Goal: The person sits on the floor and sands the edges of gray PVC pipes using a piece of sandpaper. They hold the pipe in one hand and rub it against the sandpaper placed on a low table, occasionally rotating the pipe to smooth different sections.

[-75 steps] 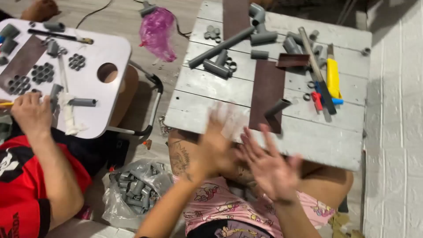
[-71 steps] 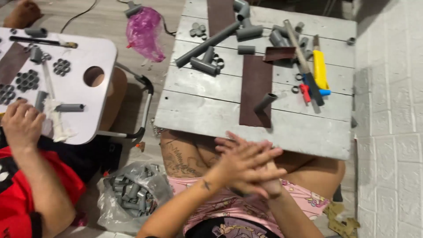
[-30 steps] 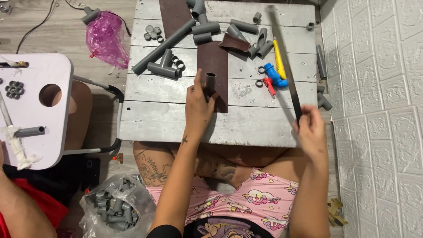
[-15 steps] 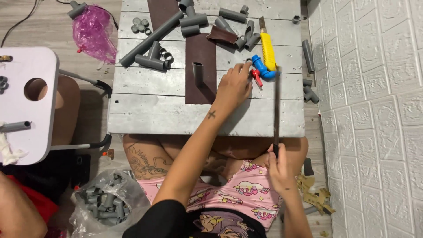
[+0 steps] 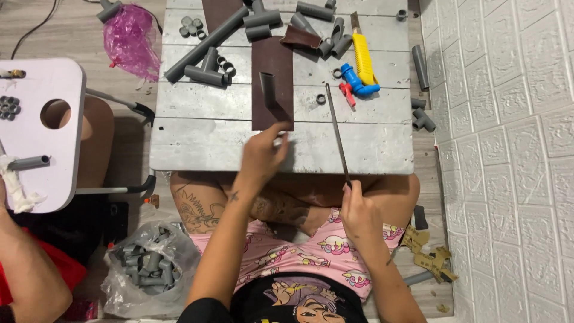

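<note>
Gripping a long thin metal file (image 5: 336,131) at lower centre, right hand (image 5: 360,216); left hand (image 5: 263,155) pinching a small pale piece beside brown sandpaper sheet (image 5: 272,84).

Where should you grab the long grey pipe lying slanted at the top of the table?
Probably around the middle of the long grey pipe, coming from above. It lies flat and slanted on the grey table, and its upper end is crowded by short pipe pieces, while the lower-left stretch has bare boards beside it for fingers.

Pink plastic bag (image 5: 128,39), yellow-handled knife (image 5: 363,55)
</note>
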